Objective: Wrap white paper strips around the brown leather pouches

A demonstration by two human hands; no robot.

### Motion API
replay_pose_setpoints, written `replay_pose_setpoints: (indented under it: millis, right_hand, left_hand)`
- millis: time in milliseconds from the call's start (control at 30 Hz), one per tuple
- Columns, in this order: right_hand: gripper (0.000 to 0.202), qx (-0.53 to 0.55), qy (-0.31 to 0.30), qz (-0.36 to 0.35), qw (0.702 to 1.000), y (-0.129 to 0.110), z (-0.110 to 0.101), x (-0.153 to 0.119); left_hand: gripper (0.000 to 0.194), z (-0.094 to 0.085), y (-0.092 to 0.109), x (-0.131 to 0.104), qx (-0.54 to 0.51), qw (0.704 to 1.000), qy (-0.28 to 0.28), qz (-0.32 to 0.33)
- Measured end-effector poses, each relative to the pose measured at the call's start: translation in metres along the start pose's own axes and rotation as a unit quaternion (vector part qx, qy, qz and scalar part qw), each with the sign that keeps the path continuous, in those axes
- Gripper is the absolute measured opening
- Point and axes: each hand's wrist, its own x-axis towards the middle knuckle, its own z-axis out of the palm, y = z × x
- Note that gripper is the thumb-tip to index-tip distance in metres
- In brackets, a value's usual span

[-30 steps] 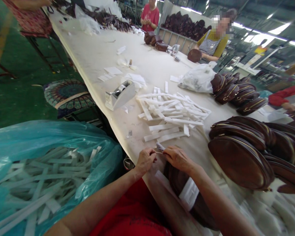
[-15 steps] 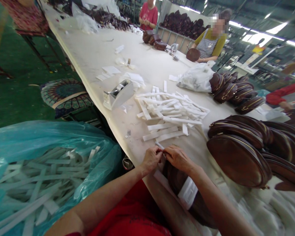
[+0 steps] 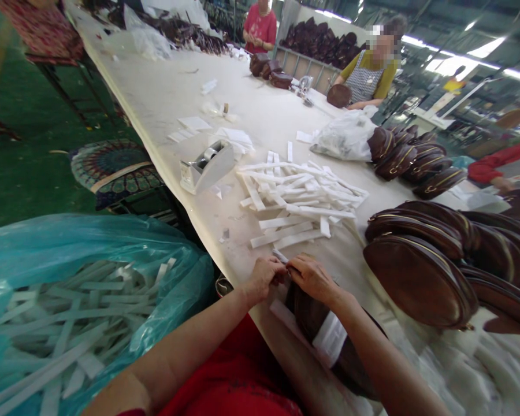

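Note:
My left hand and my right hand meet at the near edge of the table, both closed in a pinch. A narrow whitish strip pokes out beyond their fingertips; the rest of what they pinch is hidden. Under my right hand and forearm lies a dark brown leather bag, partly covered by my arm. A white wrap sits across this bag. Just past my hands is a loose heap of white foam-like strips.
A tape dispenser stands left of the heap. Brown round bags are piled at right, with more bags beyond. A teal plastic sack of white strips is at lower left. A co-worker holds a bag across the table.
Both hands stay pinched together in nearly the same spot, with only slight finger movement. The view has shifted a little.

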Motion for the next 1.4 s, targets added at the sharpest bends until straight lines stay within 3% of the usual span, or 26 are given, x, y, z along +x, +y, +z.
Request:
replay_pose_setpoints:
  millis: [133,333,567,767,1133,1400]
  right_hand:
    - [0.019,0.028,0.012,0.011,0.999,0.001,0.0,-0.001]
    - [0.017,0.042,0.035,0.042,0.998,0.001,0.007,0.001]
    - [0.022,0.083,0.041,0.039,0.995,0.012,-0.002,-0.005]
    - [0.038,0.077,-0.023,0.059,0.995,0.031,-0.016,-0.007]
    - [0.05,-0.005,-0.122,0.063,0.991,0.032,-0.02,0.022]
    - [0.023,-0.1,-0.088,0.06,0.989,0.025,-0.037,0.026]
  left_hand:
    - [0.028,0.002,-0.005,0.007,-0.089,0.995,0.003,-0.035]
    - [0.028,0.005,-0.011,0.009,-0.182,0.982,0.019,-0.033]
    - [0.01,0.006,0.001,0.002,-0.249,0.968,-0.021,-0.032]
    - [0.015,0.004,0.001,-0.003,-0.268,0.963,-0.036,-0.024]
    - [0.012,-0.004,-0.002,-0.006,-0.255,0.966,-0.029,-0.02]
    - [0.015,-0.007,-0.003,-0.004,-0.23,0.972,-0.044,-0.012]
